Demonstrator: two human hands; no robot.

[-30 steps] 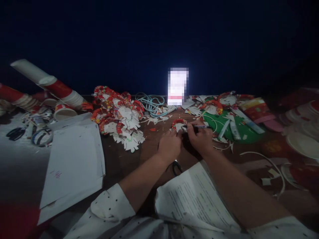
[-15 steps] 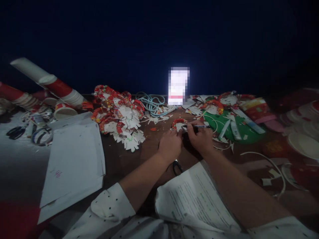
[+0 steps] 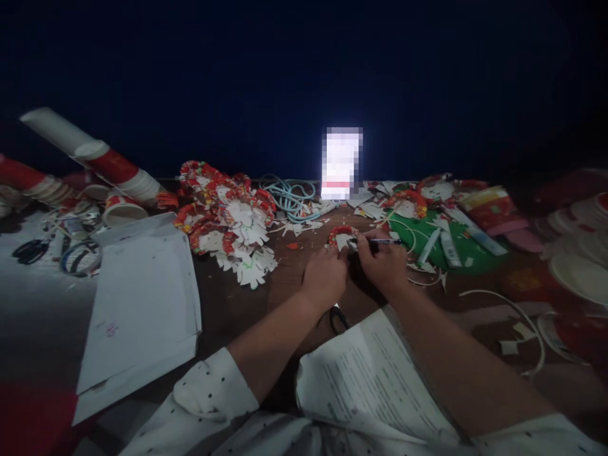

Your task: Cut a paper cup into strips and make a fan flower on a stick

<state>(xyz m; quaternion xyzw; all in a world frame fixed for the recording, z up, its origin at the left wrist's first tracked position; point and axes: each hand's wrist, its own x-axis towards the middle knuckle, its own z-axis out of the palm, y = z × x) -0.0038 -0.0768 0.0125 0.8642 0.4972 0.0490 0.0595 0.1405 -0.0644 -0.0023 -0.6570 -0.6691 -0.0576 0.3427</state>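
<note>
In my right hand [image 3: 382, 261] is a black pen [image 3: 384, 241], pinched between the fingers and lying nearly level, its tip at a small white paper cutout with a red patterned rim [image 3: 342, 235]. My left hand [image 3: 327, 273] grips the near edge of that cutout, its fingers closed and partly hidden. The cutout rests on the dark brown table [image 3: 294, 269]. Just below my hands lies a pair of scissors [image 3: 338, 318], mostly covered by my left forearm and a printed sheet [image 3: 365, 373]. More cutouts with red rims [image 3: 223, 215] are heaped left of my hands.
A lit phone [image 3: 340, 166] stands at the back beside a coiled light-blue cord [image 3: 291, 197]. White sheets [image 3: 142, 310] lie at left, near stacked paper cups [image 3: 114, 170]. On the right are a green sheet [image 3: 468, 250] with glue tubes and paper scraps, and more cups [image 3: 582, 275].
Hardly anything differs. Both hands keep their places at the cutout, and the pen has shifted at most very slightly to the right.
</note>
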